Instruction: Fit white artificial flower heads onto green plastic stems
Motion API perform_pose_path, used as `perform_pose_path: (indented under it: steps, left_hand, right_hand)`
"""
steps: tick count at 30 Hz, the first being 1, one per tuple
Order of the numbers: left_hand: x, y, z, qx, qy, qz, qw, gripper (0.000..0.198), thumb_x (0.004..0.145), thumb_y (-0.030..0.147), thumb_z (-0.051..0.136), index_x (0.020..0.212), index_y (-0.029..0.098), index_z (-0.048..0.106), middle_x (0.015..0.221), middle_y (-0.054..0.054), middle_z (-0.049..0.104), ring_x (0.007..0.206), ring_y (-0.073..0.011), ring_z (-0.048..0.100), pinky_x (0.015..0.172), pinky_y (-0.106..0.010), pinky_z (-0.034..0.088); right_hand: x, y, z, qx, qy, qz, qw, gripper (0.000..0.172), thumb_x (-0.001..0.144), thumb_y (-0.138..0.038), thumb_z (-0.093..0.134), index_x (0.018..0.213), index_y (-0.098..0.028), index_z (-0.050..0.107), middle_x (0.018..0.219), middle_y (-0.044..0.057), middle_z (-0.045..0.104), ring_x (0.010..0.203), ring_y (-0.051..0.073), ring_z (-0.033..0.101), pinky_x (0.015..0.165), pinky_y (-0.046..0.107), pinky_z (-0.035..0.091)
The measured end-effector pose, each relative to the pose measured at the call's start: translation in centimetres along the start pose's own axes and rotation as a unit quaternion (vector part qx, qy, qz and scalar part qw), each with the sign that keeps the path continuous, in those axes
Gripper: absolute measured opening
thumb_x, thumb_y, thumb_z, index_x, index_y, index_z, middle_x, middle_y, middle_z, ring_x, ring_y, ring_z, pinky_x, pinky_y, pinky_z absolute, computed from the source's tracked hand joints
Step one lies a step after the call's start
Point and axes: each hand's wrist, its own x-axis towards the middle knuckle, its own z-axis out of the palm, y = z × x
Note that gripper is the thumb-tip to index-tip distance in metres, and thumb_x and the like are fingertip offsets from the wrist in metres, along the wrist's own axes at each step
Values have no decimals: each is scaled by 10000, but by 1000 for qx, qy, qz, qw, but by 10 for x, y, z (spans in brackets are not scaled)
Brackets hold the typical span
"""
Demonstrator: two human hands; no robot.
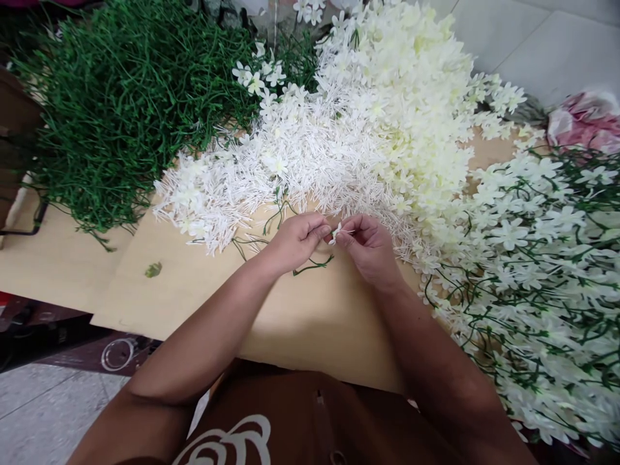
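Note:
My left hand [301, 240] is closed in a pinch on a green plastic flower stem [314, 265], whose branches stick out below and above the fingers. Right beside it, my right hand [372, 248] pinches a small white artificial flower [335, 234] where the fingertips of both hands nearly meet. Thin white strands show at the right fingertips; the exact joint between flower and stem is partly hidden by the fingers. Both hands hover just over the tan board [290, 316], in front of a heap of white stamens [310, 155].
A big pile of green stems [140, 90] lies at the back left. Loose pale-yellow petals [411, 84] are heaped at the back right. Assembled white flowers on stems [542, 278] spread along the right. A small greenish scrap [154, 269] rests on the board's left part.

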Motion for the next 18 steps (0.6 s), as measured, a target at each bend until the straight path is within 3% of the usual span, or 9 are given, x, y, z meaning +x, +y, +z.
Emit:
perform_pose_path:
  steps: [9,18]
  left_hand:
    - [0,-7,4,42,-19,23,999,285,876,244,439,599,189,406,576,28,406,595,-121,406,615,-257,314]
    - [-1,-9,6,50,-31,17,998,281,874,247,430,600,187,430,574,24,416,588,-120,399,609,-258,319]
  right_hand:
    - [-5,5,3,-48,5,21,999,323,689,-417,767,704,-201,527,667,-25,569,600,97,498,566,254,416]
    - [-3,5,4,-43,-10,36,998,329,686,-413,764,679,-200,514,631,-25,545,576,97,473,537,249,391]
